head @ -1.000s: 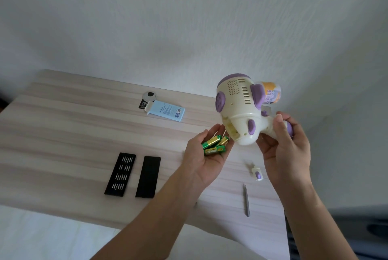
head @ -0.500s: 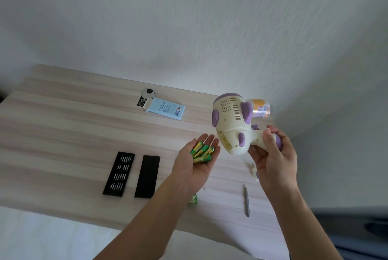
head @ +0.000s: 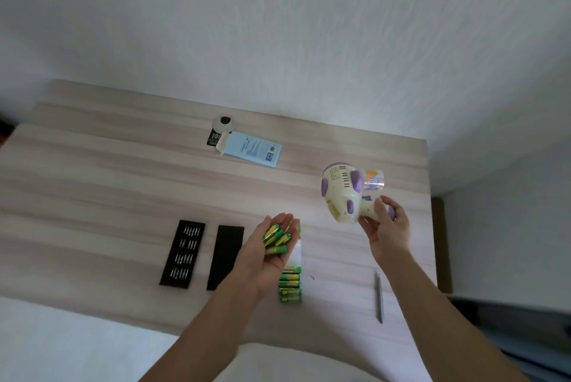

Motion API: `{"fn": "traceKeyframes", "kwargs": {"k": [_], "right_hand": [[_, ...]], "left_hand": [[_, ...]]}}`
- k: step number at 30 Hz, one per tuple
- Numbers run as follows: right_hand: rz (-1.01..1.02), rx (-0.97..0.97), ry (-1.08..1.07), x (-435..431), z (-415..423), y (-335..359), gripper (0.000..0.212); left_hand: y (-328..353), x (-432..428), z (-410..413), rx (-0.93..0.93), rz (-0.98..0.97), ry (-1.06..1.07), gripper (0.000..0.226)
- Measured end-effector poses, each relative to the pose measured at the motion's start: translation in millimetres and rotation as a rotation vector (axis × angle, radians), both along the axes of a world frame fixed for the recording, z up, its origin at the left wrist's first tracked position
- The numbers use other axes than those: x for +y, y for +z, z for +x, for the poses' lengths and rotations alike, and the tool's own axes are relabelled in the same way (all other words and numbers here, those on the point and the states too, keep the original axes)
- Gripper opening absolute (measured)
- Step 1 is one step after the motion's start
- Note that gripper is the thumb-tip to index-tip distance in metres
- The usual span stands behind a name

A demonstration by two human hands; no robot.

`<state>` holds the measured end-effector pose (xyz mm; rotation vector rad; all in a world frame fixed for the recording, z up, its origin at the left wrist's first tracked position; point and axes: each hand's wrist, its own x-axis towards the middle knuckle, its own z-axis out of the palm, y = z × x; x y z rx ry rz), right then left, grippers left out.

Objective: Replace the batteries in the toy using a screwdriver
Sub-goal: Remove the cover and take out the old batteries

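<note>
**Cells out, fresh ones still to fit**

At the left of the desk [head: 92,181], a black bit tray [head: 182,253] and its lid [head: 225,253] lie side by side. The left hand [head: 272,253], palm up with fingers relaxed, cradles several loose batteries [head: 276,239] just above a pack of batteries [head: 290,284] lying on the desk. Further right, the right hand [head: 387,227] grips the toy [head: 343,196] by its handle, lifted off the desk, its compartment apparently open. The screwdriver [head: 379,296] lies untouched at the far right. Unscrewing and emptying look done; loading, closing and screwing remain.
</note>
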<state>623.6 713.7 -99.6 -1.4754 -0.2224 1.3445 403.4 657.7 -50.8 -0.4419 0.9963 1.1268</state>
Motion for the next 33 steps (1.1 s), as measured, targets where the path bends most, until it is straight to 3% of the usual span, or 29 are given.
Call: {"fn": "traceKeyframes", "kwargs": {"k": [17,33], "right_hand": [[-0.060,0.130,-0.093,9,12,-38,0.005],[-0.122,0.195,-0.106,-4,22,-34,0.037]], "left_hand": [[-17,9,0,0.080,-0.015,-0.115,0.026],[-22,-18,1,0.084,0.034,-0.123,0.025]]}}
